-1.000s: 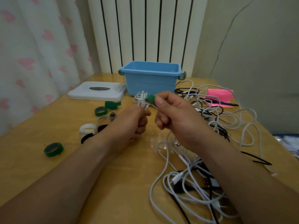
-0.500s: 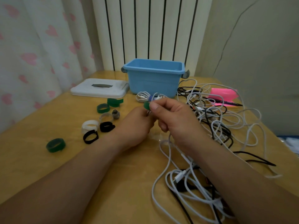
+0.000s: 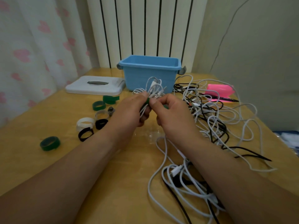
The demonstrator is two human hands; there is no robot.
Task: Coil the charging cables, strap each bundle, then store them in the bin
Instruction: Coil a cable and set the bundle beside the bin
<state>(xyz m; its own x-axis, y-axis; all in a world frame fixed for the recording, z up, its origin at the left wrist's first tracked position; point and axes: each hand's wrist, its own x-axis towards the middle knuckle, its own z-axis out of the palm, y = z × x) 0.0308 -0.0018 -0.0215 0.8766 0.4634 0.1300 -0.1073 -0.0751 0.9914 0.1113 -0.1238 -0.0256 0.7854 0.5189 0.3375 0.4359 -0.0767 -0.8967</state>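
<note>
My left hand (image 3: 129, 110) grips a small coiled bundle of white cable (image 3: 152, 88) above the wooden table, its loops fanning out past my fingers toward the blue bin (image 3: 150, 73). My right hand (image 3: 171, 110) pinches a green strap (image 3: 148, 101) wrapped around the middle of that bundle; a bit of green also shows behind my right thumb. The bin stands open at the back of the table, just beyond the bundle. A tangle of loose white and black cables (image 3: 210, 120) spreads over the right half of the table and under my right forearm.
Several loose straps lie left of my hands: green rings (image 3: 50, 143) (image 3: 98, 105), a white one (image 3: 85, 123) and black ones (image 3: 85, 134). The white bin lid (image 3: 95, 85) lies flat at back left. Pink sticky notes (image 3: 220, 90) and a pen (image 3: 221, 98) sit at back right.
The bundle has turned so its loops point up toward the bin. My right fingers have moved the green strap from the bundle's right side around its middle. Both hands shifted slightly.
</note>
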